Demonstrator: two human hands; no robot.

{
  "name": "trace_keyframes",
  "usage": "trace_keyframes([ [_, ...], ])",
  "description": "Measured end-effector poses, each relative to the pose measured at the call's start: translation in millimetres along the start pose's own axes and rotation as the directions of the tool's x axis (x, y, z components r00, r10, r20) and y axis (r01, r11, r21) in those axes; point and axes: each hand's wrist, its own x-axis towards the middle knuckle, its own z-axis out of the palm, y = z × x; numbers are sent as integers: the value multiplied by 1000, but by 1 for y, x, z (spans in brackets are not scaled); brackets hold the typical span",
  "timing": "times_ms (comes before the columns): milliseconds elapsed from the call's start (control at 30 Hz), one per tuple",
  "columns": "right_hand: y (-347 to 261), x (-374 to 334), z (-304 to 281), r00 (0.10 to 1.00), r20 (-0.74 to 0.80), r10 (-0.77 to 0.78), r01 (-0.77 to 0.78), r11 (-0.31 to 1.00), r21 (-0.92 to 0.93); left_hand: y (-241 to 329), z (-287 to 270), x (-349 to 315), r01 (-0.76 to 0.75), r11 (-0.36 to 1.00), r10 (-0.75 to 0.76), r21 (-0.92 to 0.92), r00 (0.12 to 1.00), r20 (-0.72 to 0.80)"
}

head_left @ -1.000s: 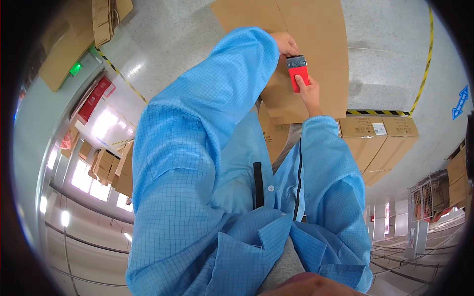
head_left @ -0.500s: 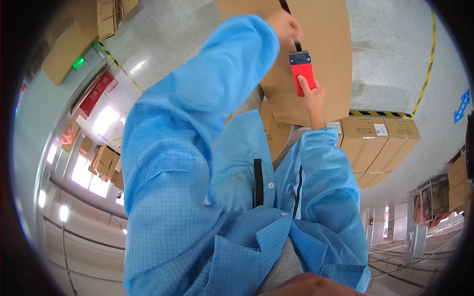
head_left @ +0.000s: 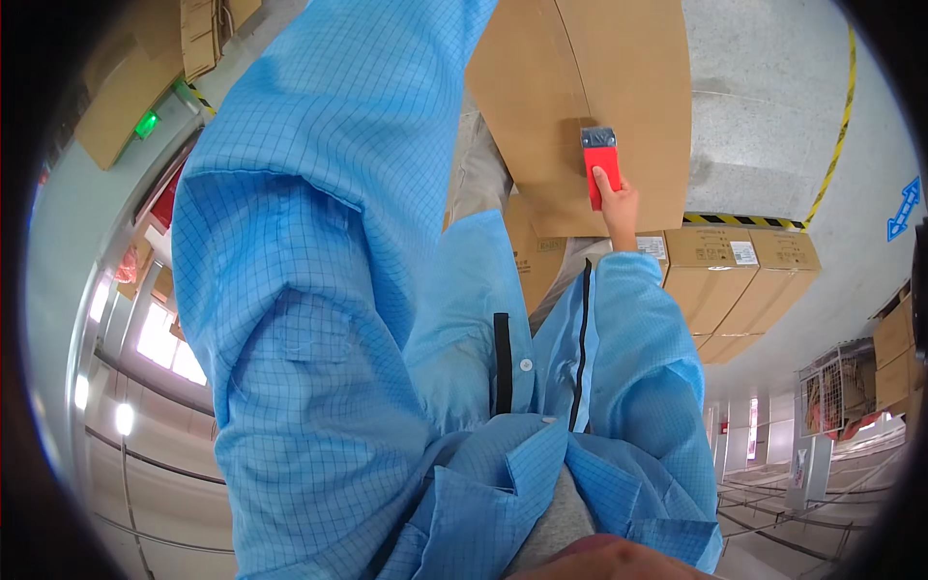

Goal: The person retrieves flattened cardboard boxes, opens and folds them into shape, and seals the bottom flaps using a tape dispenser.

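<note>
A large brown cardboard box (head_left: 643,87) stands in front of me, with a thin seam running between its top flaps. My right hand (head_left: 619,198) is closed around a red hand tool (head_left: 601,179) that has a dark, screwed-on head. That head is over the seam's line, with a shadow beside it on the cardboard; whether it touches is unclear. My left arm in its blue sleeve (head_left: 338,126) reaches far forward, past the upper edge. The left hand itself is out of the picture.
More cartons (head_left: 713,266) with white labels stand close by on the right, beside yellow-and-black floor tape (head_left: 739,221). Folded cardboard (head_left: 200,39) leans at the far left. A wire cage (head_left: 822,396) sits farther off at the right.
My left hand has moved forward off the box top and out of view. The dark gap between the flaps has narrowed to a thin line. The red tool has shifted slightly toward me.
</note>
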Motion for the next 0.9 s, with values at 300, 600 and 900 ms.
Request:
trace_keyframes([
  [300,8,20,11,999,8,43,-43,999,-22,-90,71,56,-6,1000,6,-22,1000,-12],
  [600,19,17,18,994,-78,80,-77,996,43,-38,134,34,212,977,-212,-1,977,2],
  [900,-5,23,25,999,-42,-21,17,997,-76,-76,113,35,85,996,-83,-10,987,139],
])
